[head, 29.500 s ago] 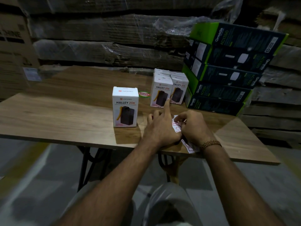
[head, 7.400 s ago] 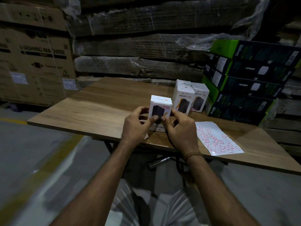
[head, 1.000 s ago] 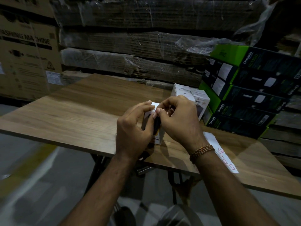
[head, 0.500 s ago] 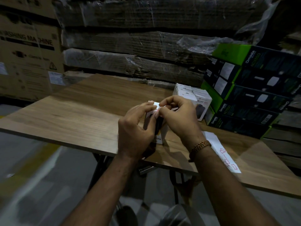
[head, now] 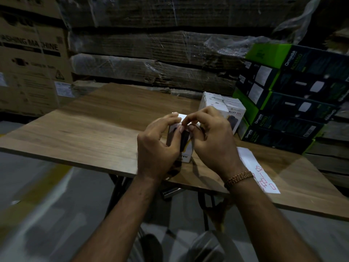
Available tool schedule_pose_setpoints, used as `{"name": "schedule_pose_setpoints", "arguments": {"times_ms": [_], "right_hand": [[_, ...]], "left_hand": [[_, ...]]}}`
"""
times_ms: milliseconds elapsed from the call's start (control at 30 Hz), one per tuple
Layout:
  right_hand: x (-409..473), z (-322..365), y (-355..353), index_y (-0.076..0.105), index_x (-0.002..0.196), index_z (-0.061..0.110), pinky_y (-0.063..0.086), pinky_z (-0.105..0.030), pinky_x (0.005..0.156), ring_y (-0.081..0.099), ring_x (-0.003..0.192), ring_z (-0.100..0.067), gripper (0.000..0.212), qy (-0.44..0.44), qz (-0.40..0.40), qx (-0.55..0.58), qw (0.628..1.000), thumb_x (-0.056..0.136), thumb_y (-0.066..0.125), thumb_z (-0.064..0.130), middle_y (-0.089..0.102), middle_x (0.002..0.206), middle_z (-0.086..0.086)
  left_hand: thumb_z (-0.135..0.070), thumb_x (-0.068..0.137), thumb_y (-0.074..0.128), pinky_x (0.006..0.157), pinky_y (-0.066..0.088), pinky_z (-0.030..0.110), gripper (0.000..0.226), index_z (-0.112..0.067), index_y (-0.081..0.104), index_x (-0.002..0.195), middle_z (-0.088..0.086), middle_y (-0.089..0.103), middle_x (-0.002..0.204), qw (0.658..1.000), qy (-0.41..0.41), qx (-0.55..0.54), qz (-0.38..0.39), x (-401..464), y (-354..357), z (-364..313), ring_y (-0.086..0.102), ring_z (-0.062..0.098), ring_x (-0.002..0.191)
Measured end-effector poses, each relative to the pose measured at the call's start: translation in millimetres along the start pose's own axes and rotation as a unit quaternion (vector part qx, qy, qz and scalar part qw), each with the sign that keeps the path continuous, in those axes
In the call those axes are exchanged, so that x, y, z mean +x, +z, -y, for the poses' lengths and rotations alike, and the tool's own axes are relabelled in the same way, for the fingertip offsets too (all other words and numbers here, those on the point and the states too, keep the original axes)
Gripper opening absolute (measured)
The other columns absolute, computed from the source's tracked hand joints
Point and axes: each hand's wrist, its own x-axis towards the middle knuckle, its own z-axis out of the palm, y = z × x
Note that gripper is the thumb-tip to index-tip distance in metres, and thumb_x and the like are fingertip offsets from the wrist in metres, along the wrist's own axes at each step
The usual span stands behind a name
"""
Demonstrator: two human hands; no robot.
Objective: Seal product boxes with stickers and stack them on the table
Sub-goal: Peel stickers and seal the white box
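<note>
washing-machine cartons (head: 32,59) far left, wood-grain table (head: 90,129) across the middle; left hand (head: 160,144) grips the white box (head: 186,148) upside down, right hand (head: 211,140) seemingly pinching its top edge, sticker sheet (head: 258,171) beside, green-black boxes (head: 289,99) stacked right.

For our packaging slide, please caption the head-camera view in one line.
Both hands, left and right, grip a small white product box on the wooden table, fingertips meeting at its top edge, beside a white sticker sheet.

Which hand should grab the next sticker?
Probably the right hand: the sticker sheet lies just beside its wrist, while the left hand grips the box on the far side.
</note>
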Motion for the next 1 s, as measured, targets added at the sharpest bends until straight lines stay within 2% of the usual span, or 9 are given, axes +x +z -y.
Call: {"name": "schedule_pose_setpoints", "arguments": {"times_ms": [200, 467, 633, 800, 1000], "right_hand": [[3, 2, -3, 0.075, 0.116, 0.02, 0.058, -0.034, 0.074, 0.057, 0.093, -0.008, 0.02, -0.025, 0.02, -0.046, 0.998, 0.098, 0.07, 0.015, 0.055, 0.107, 0.007], [-6, -2, 6, 0.076, 0.109, 0.019, 0.059, -0.036, 0.074, 0.06, 0.094, -0.011, 0.02, -0.023, -0.033, -0.015, 0.999, 0.096, 0.068, 0.006, 0.06, 0.107, 0.004], [-5, -3, 8, 0.077, 0.118, 0.017, 0.06, -0.038, 0.073, 0.06, 0.095, -0.012, 0.022, -0.022, -0.024, -0.028, 0.999, 0.098, 0.069, 0.014, 0.059, 0.107, 0.004], [-1, -5, 9, 0.079, 0.105, 0.024, 0.057, -0.033, 0.071, 0.063, 0.091, -0.007, 0.011, 0.017, -0.042, 0.05, 0.998, 0.096, 0.074, 0.028, 0.062, 0.1, 0.011], [0, -9, 15, 0.077, 0.104, 0.019, 0.049, -0.016, 0.068, 0.06, 0.086, -0.005, 0.01, -0.004, -0.042, 0.028, 0.999, 0.095, 0.077, 0.022, 0.061, 0.101, 0.007]], "left_hand": [[-0.014, 0.097, 0.079, 0.101, 0.059, 0.035, 0.031, -0.008, 0.074, 0.128, 0.003, 0.075, 0.129, 1.0, 0.002, 0.007, -0.004, 1, 0, -1, 0.068, 0.009, 0.125], [-0.014, 0.097, 0.079, 0.101, 0.06, 0.034, 0.032, -0.007, 0.075, 0.128, 0.003, 0.075, 0.129, 1.0, 0.001, 0.004, 0.0, 0, 0, 0, 0.069, 0.009, 0.124], [-0.015, 0.097, 0.079, 0.101, 0.06, 0.034, 0.031, -0.008, 0.075, 0.127, 0.002, 0.075, 0.128, 1.0, 0.006, 0.001, -0.002, 1, -1, -2, 0.069, 0.008, 0.124], [-0.009, 0.099, 0.074, 0.102, 0.06, 0.036, 0.03, -0.007, 0.074, 0.128, 0.003, 0.075, 0.128, 1.0, 0.007, -0.002, -0.007, 0, -1, -1, 0.068, 0.009, 0.125], [0.0, 0.098, 0.067, 0.103, 0.059, 0.036, 0.033, -0.007, 0.074, 0.13, 0.003, 0.075, 0.129, 1.0, -0.001, -0.004, -0.009, 0, -1, -1, 0.068, 0.009, 0.126]]}}
